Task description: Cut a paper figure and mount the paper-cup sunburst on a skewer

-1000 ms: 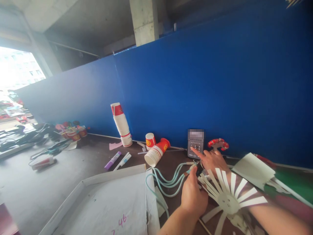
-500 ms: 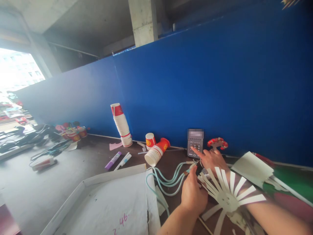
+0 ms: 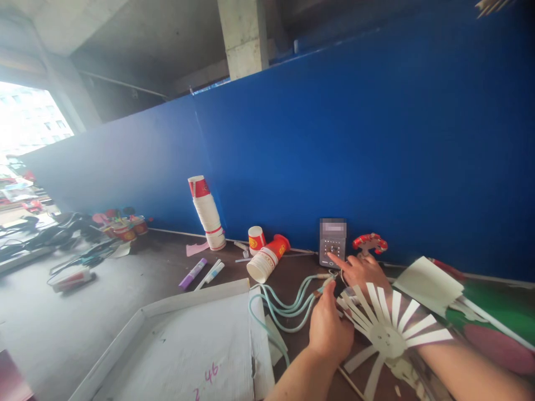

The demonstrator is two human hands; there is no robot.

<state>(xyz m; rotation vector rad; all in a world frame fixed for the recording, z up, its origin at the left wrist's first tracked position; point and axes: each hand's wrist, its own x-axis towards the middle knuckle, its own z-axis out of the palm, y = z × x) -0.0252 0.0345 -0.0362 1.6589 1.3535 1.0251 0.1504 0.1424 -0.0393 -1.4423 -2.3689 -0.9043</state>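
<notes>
A small dark device [image 3: 332, 245], with rows of marks like a keypad and a blurred upper part, stands upright against the blue wall. My right hand [image 3: 364, 273] has its index finger stretched out to the device's lower face, apparently touching it, and holds nothing that I can see. Below it, my left hand [image 3: 331, 328] is closed with the thumb up, beside the end of a pale blue cable [image 3: 288, 306]. What its curled fingers hold is hidden. A cut white paper figure [image 3: 388, 340] with fanned strips and a drawn face stands in front of my right forearm.
A shallow white box [image 3: 188, 345] lies left of my hands. Beyond it are purple and white markers [image 3: 193, 274], a leaning stack of paper cups [image 3: 205, 214] and a tipped stack of red cups [image 3: 270, 259]. A red ornament [image 3: 370, 243] and pale paper [image 3: 432, 287] sit right.
My right index finger has shifted very slightly on the device's face. The view has moved a little; my left hand and the other things keep their places.
</notes>
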